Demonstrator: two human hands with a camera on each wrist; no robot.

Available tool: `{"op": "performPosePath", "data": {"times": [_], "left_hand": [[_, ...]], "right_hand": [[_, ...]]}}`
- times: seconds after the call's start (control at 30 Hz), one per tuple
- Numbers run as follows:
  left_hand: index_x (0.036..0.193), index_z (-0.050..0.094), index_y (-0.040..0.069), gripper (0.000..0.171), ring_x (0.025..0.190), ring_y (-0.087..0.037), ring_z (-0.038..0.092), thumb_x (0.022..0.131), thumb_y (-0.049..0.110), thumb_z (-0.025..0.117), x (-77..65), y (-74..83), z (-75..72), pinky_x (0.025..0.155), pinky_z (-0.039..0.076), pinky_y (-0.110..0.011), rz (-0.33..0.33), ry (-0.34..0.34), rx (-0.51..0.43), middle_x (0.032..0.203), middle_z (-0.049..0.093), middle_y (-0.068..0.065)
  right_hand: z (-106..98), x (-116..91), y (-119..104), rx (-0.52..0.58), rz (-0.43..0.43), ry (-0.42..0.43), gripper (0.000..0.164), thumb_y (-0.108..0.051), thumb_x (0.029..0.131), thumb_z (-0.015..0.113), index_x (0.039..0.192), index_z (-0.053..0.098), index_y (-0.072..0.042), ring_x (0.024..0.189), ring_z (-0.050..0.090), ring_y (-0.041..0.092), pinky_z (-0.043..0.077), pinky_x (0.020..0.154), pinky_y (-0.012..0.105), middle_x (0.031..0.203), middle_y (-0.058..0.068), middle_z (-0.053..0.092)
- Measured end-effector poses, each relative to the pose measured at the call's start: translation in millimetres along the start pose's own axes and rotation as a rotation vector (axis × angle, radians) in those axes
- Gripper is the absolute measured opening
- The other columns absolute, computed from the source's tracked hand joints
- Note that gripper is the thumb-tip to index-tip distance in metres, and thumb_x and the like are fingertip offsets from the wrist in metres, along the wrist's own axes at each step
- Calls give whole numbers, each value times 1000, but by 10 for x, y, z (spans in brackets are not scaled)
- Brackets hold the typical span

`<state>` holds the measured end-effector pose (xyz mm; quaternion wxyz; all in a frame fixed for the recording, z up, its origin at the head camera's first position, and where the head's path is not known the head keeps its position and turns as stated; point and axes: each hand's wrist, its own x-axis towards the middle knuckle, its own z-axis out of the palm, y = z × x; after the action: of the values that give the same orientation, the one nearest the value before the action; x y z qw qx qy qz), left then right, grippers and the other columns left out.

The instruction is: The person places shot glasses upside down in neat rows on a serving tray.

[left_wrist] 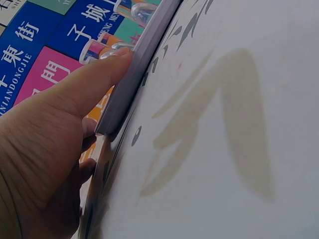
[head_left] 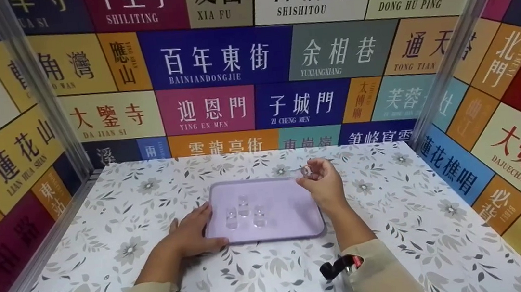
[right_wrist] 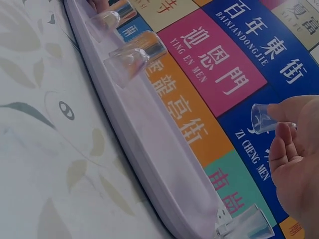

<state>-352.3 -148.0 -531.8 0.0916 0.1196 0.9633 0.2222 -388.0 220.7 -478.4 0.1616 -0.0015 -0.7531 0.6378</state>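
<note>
A lavender tray (head_left: 291, 210) lies on the table with three small clear shot glasses (head_left: 259, 216) standing in its left half. At the tray's near left corner, my left hand (head_left: 192, 233) holds its edge. The left wrist view shows that thumb (left_wrist: 107, 69) along the rim; the other fingers are partly hidden. Over the tray's far right corner, my right hand (head_left: 325, 182) pinches another clear shot glass (right_wrist: 261, 118) between thumb and fingers, tilted in the right wrist view. Another clear glass (right_wrist: 247, 225) stands by the tray's far end in that view.
White cloth with a grey leaf and flower pattern covers the table (head_left: 134, 280). Colourful panels with Chinese place names (head_left: 217, 56) stand at the back and both sides. Metal posts (head_left: 438, 45) mark the back corners. A small black camera (head_left: 334, 268) sits on each wrist.
</note>
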Motion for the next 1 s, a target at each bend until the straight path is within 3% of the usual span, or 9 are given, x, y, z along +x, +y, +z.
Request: {"op": "performPosePath", "data": {"times": [0.33,0.57,0.87,1.0], "left_hand": [[159,17,25,119,156,-25,10,67,83,64,-22,2,-11,120,-2,-68,14,5,-11,167,11,10],[159,17,26,120,156,-25,11,66,85,64,-17,32,-6,120,-1,-68,15,5,-4,167,11,10],[159,18,29,118,156,-23,11,66,85,64,-27,34,-26,121,-2,-65,5,4,-1,167,12,13],[159,18,29,118,156,-24,11,66,83,66,-33,23,-26,121,-2,-65,-6,0,-12,167,12,13]], "right_hand": [[284,-59,49,-79,-36,-102,39,-11,81,80,118,68,-19,105,70,23,60,86,30,113,6,67],[439,-19,64,-124,-57,-172,45,-9,82,79,125,67,-15,105,71,21,59,87,29,115,4,68],[585,-36,152,-247,15,-335,46,-6,82,77,125,68,-22,105,70,19,61,73,32,118,-3,70],[627,-58,187,-259,14,-385,48,-2,82,74,126,67,-18,106,69,20,61,76,30,117,0,71]]}}
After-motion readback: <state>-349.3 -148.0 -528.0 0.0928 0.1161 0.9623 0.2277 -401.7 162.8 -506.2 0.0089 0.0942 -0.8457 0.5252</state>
